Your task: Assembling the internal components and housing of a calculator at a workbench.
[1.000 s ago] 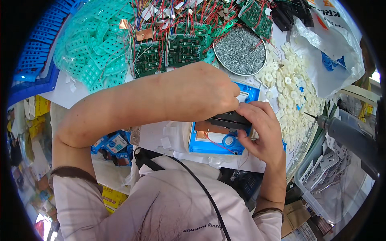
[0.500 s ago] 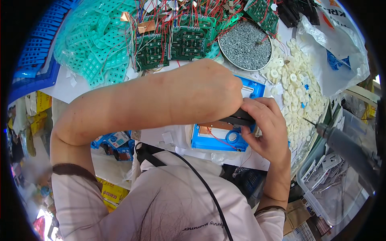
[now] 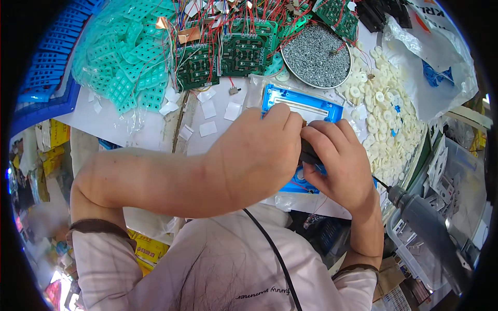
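A blue plastic casing (image 3: pixel 334 112) lies in front of me, largely covered by my hands. My right hand (image 3: pixel 340 163) pinches a dark, black plastic part (image 3: pixel 309 152) over the casing's middle, its thumb below and fingers above. My left hand (image 3: pixel 272 147) is closed beside it, knuckles up, close to the same black part. Its fingertips are hidden, so what they grip, if anything, does not show. At the casing's lower end a round ring (image 3: pixel 301 175) and a red wire are partly visible.
Behind the casing are a round tray of small screws (image 3: pixel 316 56), wired green circuit boards (image 3: pixel 244 54) and teal rubber keypads (image 3: pixel 124 57). Whitish plastic discs (image 3: pixel 384 109) are heaped at right. An electric screwdriver (image 3: pixel 433 228) hangs beside my right arm, over a clear bin (image 3: pixel 415 259).
My left forearm and hand have come down toward me, uncovering the casing's far end and small white squares. My right hand stays near its place; the electric screwdriver has swung lower.
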`<state>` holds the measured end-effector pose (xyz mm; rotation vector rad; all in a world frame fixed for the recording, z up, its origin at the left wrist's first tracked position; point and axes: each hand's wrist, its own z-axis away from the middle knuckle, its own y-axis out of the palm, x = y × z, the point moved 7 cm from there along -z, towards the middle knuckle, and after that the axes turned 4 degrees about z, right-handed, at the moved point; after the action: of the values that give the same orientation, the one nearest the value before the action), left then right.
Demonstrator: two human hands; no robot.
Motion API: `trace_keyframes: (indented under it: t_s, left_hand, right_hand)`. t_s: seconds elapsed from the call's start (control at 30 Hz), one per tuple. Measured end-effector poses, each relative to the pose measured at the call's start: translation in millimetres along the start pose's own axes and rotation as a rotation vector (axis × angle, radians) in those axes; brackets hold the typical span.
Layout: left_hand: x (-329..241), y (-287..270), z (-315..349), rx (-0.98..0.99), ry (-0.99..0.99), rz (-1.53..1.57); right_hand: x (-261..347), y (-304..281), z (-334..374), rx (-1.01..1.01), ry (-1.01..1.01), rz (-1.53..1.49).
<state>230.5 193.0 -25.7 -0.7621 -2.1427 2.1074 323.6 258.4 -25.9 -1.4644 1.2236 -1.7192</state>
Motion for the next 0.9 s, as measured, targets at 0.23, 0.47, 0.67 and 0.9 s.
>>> trace_keyframes:
  t_s: [0.23, 0.47, 0.67, 0.9]
  left_hand:
    - [-0.5, -0.4, 4.8, -0.156, -0.133, 0.151]
    - [56.1, 18.0, -14.0, 0.096, -0.234, 0.689]
    - [64.6, 21.6, -37.7, 0.242, -0.260, 0.724]
    - [59.2, 26.1, -29.8, 0.120, -0.191, 0.584]
  right_hand:
    - [3.4, -1.4, 1.9, 0.032, 0.009, 0.079]
    - [4.3, -2.1, 3.5, 0.042, 0.004, 0.122]
    - [2.7, -1.6, 4.9, 0.060, 0.026, 0.122]
    - [2.8, -0.7, 2.7, 0.067, 0.015, 0.112]
